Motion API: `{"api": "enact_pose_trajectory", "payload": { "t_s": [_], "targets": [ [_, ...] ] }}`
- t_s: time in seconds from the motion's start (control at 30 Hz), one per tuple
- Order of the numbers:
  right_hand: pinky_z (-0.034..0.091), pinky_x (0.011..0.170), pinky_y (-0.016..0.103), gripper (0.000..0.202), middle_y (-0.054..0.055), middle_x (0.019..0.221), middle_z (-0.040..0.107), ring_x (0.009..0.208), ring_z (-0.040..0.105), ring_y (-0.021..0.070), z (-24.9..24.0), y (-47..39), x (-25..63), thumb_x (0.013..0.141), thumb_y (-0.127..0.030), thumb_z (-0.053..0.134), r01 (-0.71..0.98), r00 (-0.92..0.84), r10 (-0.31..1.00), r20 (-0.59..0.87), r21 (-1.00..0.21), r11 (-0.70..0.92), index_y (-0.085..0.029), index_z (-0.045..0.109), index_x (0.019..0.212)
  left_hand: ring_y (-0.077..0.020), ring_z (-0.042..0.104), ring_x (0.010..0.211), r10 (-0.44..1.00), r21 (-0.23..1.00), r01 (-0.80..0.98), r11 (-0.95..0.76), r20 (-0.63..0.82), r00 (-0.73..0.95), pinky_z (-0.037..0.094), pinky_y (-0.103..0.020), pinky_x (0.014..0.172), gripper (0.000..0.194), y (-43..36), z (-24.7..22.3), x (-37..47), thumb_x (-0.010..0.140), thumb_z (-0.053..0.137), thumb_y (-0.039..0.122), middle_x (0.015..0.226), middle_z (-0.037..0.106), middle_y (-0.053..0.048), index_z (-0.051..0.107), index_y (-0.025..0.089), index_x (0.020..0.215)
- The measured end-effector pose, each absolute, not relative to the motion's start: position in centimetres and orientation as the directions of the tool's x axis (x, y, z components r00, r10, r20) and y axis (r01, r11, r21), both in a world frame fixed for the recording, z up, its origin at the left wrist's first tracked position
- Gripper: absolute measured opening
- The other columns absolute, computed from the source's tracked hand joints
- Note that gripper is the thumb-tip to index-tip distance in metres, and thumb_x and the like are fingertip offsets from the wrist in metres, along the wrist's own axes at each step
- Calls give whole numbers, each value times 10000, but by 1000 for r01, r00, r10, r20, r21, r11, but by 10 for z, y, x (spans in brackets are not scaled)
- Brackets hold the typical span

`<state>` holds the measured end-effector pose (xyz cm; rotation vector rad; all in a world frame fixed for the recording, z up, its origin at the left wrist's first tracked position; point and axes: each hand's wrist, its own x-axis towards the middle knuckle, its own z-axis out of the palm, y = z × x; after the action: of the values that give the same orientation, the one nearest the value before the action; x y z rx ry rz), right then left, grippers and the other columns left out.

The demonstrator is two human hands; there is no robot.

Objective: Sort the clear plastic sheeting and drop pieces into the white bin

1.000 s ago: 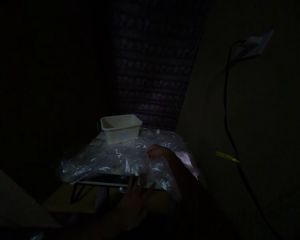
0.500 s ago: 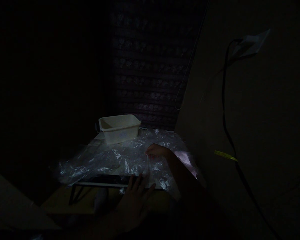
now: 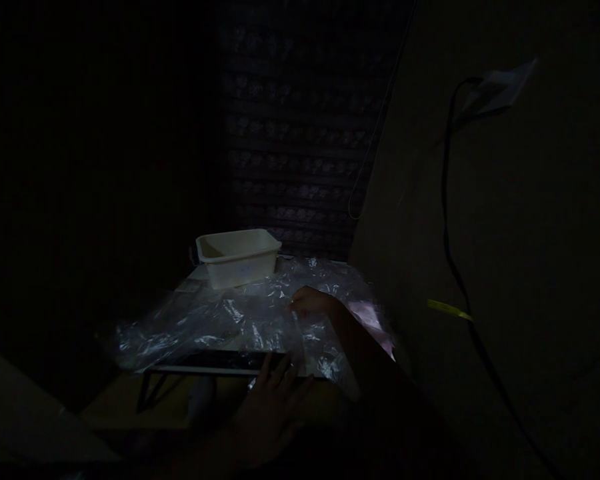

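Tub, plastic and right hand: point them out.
Tub (image 3: pixel 241 271): head view, on its near wall.
Plastic (image 3: pixel 258 333): head view, on its crinkled middle part.
Right hand (image 3: pixel 312 302): head view, on the back of the hand.

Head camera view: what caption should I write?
Two hands at crinkled clear plastic, near a cream tub, in dim light.

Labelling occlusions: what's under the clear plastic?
Under the clear plastic: a table, with a dark strip near its front edge. Creases, glare and the right hand hide parts; can't tell what else lies beneath.
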<state>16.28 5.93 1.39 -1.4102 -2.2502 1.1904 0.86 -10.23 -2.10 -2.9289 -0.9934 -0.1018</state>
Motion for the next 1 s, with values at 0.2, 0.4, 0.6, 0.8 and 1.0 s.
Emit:
{"api": "enact_pose_trajectory", "payload": {
  "t_s": [0.2,0.4,0.6,0.8,1.0],
  "targets": [
    [269,379,155,171,-54,375,441,345,376,34,11,61,162,561,-284,523,629,-516,826,-228,-755,185,-114,509,560,-279,28,1122,561,-4,563,-826,82,824,65,-537,839,531,-100,-20,5,738,227,385,1260,136,-51,4,229,1194],
    [252,379,154,161,-62,366,413,345,354,26,13,59,159,556,-267,525,631,-532,817,-220,-747,210,-106,529,555,-301,23,1116,544,32,543,-839,80,835,60,-562,821,528,-99,-18,4,734,220,405,1258,144,-51,32,230,1195],
    [250,378,157,134,-67,365,395,342,343,25,16,56,154,540,-235,529,637,-495,841,-218,-749,180,-106,504,515,-306,12,1115,543,44,542,-839,73,836,61,-560,823,536,-100,-17,4,733,243,387,1267,91,-47,12,241,1194],
    [254,383,155,142,-68,371,396,347,344,23,17,55,154,539,-240,525,618,-513,833,-209,-763,189,-105,499,504,-293,-2,1119,507,36,506,-862,68,859,43,-545,837,551,-99,-15,4,727,264,382,1268,75,-55,20,227,1196],
    [255,380,153,132,-58,380,424,358,353,28,14,58,156,546,-234,520,643,-501,834,-229,-744,182,-102,524,537,-298,17,1118,490,36,489,-872,67,869,48,-549,833,559,-100,-14,5,720,272,391,1268,79,-55,31,228,1196]
  ]
}}
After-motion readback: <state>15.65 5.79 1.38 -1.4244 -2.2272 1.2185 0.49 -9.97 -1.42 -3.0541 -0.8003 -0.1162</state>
